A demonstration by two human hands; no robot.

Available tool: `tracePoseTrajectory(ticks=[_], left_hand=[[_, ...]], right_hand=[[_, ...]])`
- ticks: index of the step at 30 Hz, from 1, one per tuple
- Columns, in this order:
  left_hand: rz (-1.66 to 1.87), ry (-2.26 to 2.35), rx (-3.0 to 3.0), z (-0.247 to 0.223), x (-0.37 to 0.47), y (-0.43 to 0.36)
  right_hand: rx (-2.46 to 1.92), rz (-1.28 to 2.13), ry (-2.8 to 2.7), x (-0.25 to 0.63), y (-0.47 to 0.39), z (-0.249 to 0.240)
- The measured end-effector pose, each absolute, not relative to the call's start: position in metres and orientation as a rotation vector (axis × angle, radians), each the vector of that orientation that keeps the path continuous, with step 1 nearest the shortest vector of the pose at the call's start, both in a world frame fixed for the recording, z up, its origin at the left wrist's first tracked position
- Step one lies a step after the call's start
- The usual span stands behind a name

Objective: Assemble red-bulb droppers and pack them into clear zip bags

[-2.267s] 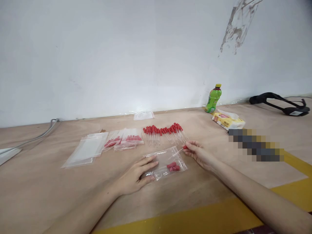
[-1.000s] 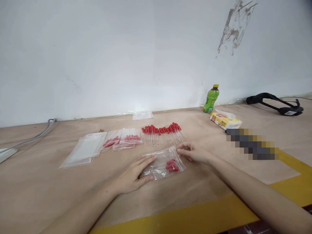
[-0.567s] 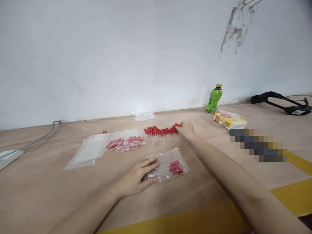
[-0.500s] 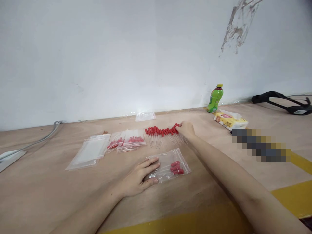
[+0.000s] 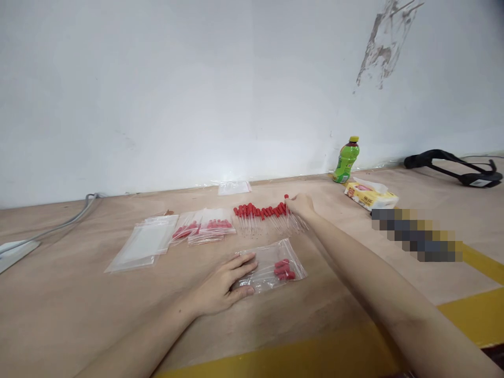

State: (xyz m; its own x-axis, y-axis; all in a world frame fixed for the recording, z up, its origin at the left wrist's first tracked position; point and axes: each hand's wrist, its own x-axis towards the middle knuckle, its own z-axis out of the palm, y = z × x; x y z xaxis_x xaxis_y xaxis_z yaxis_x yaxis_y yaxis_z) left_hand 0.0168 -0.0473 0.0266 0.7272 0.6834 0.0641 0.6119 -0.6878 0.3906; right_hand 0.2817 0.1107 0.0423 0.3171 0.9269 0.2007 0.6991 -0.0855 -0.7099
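My left hand [image 5: 226, 281] lies flat with fingers spread, its fingertips on the left end of a clear zip bag [image 5: 264, 257]. Inside that bag, toward its right end, are several red bulbs [image 5: 282, 270]. Farther back, my right hand [image 5: 302, 205] pinches a dropper [image 5: 286, 197] with a red bulb, held upright at the right end of a row of droppers [image 5: 251, 211]. Their red bulbs point toward the wall and their thin clear tubes toward me. Fingers partly cover the held dropper.
Filled zip bags [image 5: 216, 227] holding red bulbs lie left of the row, beside a stack of flat bags [image 5: 144, 244]. Another bag [image 5: 234, 188] is by the wall. At right are a green bottle [image 5: 347, 160], a tissue pack [image 5: 370, 197] and a black frame-like object [image 5: 452, 165].
My right hand has lifted the bulb end of a dropper slightly above the row's right end. My left hand stays on the bag.
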Motion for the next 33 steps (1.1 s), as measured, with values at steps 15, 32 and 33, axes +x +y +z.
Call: tracePoseTrajectory(ticks=[15, 32, 33], left_hand=[[0.342, 0.986, 2.571, 0.026, 0.015, -0.047], [0.317, 0.996, 2.593, 0.026, 0.015, -0.046], [0.32, 1.0, 2.591, 0.026, 0.016, -0.047]], right_hand=[[-1.095, 1.016, -1.02, 0.314, 0.009, 0.006], [-1.039, 1.335, -1.006, 0.3, -0.007, 0.001], [-1.055, 1.408, -1.026, 0.304, -0.006, 0.001]])
